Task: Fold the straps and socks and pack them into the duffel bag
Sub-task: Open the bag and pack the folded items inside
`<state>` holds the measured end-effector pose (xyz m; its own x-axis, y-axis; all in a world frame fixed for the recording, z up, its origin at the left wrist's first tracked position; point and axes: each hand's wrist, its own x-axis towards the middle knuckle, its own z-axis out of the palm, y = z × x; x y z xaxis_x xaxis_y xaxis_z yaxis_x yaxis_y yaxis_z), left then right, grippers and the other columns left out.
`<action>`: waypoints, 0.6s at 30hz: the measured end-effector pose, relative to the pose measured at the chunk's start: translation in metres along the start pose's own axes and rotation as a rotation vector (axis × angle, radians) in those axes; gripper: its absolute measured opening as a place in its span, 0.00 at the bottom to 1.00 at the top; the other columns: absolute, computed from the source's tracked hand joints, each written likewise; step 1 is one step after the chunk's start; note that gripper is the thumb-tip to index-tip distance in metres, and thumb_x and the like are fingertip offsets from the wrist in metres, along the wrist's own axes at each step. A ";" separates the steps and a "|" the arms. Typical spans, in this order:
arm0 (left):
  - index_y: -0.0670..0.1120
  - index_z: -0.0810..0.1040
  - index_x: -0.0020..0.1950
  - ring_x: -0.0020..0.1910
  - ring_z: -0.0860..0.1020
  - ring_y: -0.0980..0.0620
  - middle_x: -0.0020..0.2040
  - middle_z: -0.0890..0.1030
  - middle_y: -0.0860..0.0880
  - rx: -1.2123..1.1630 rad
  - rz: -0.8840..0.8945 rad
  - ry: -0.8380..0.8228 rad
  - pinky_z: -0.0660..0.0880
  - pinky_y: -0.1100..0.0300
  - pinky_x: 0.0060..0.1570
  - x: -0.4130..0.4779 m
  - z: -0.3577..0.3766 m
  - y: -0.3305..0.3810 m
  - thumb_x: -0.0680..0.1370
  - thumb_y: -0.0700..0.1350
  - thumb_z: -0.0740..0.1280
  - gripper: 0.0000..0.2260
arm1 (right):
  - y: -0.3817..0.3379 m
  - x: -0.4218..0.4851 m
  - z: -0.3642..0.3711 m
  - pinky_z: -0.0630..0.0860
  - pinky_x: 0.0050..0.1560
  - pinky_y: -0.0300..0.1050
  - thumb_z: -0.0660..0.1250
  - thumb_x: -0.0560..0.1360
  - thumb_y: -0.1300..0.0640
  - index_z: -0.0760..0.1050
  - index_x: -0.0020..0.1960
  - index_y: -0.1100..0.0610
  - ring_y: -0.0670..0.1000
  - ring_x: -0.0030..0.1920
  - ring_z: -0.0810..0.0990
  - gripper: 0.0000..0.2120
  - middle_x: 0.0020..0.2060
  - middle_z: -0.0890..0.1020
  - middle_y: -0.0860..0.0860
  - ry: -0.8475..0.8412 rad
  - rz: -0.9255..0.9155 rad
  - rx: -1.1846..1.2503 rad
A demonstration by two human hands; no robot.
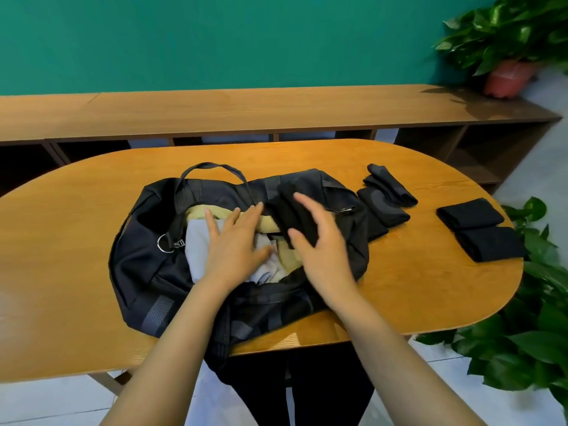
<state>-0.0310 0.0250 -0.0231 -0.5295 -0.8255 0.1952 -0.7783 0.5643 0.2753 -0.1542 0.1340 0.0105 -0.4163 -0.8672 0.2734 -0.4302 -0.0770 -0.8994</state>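
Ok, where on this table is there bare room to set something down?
Bare wood on the table left of the duffel bag, and along the near right edge. Crowded right of the bag: dark socks and two folded black pieces.

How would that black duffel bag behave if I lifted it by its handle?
The duffel bag would probably sag, since its fabric sides lie slumped on the table. It is likely light: only soft cloths show inside. Tilted, its open mouth might spill them.
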 end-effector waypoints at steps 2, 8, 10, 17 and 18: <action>0.49 0.56 0.79 0.74 0.62 0.54 0.71 0.72 0.48 -0.332 -0.107 0.083 0.28 0.49 0.71 0.002 -0.004 -0.003 0.82 0.44 0.57 0.25 | 0.011 0.002 0.020 0.60 0.71 0.41 0.60 0.82 0.52 0.63 0.75 0.47 0.50 0.72 0.61 0.22 0.74 0.63 0.50 -0.136 0.054 -0.273; 0.52 0.66 0.75 0.72 0.65 0.56 0.67 0.75 0.51 -0.391 -0.033 0.121 0.32 0.49 0.72 0.000 -0.010 0.009 0.83 0.48 0.57 0.19 | 0.021 -0.012 0.019 0.39 0.77 0.55 0.39 0.83 0.42 0.47 0.80 0.48 0.54 0.78 0.40 0.27 0.79 0.46 0.51 -0.502 0.181 -0.672; 0.54 0.64 0.76 0.76 0.57 0.55 0.76 0.64 0.54 -0.266 0.098 0.036 0.32 0.46 0.73 -0.002 -0.009 0.017 0.84 0.50 0.56 0.19 | 0.021 -0.015 0.012 0.36 0.76 0.56 0.38 0.82 0.42 0.47 0.80 0.49 0.51 0.78 0.41 0.28 0.79 0.47 0.49 -0.509 0.157 -0.749; 0.55 0.46 0.80 0.79 0.48 0.52 0.80 0.49 0.53 0.198 0.148 -0.127 0.39 0.38 0.72 0.005 0.014 0.016 0.83 0.59 0.49 0.27 | 0.056 -0.024 -0.026 0.29 0.74 0.45 0.33 0.79 0.38 0.63 0.76 0.49 0.38 0.76 0.49 0.35 0.75 0.64 0.41 -0.300 -0.108 -0.720; 0.54 0.47 0.80 0.79 0.49 0.51 0.80 0.50 0.52 0.218 0.150 -0.096 0.40 0.37 0.72 0.005 0.017 0.016 0.83 0.59 0.50 0.27 | 0.060 -0.019 -0.031 0.31 0.75 0.44 0.37 0.80 0.40 0.65 0.75 0.49 0.36 0.76 0.50 0.31 0.73 0.64 0.40 -0.277 -0.143 -0.647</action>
<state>-0.0525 0.0297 -0.0335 -0.6655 -0.7358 0.1251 -0.7377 0.6740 0.0396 -0.1971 0.1612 -0.0381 -0.1392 -0.9700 0.1995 -0.8896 0.0340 -0.4555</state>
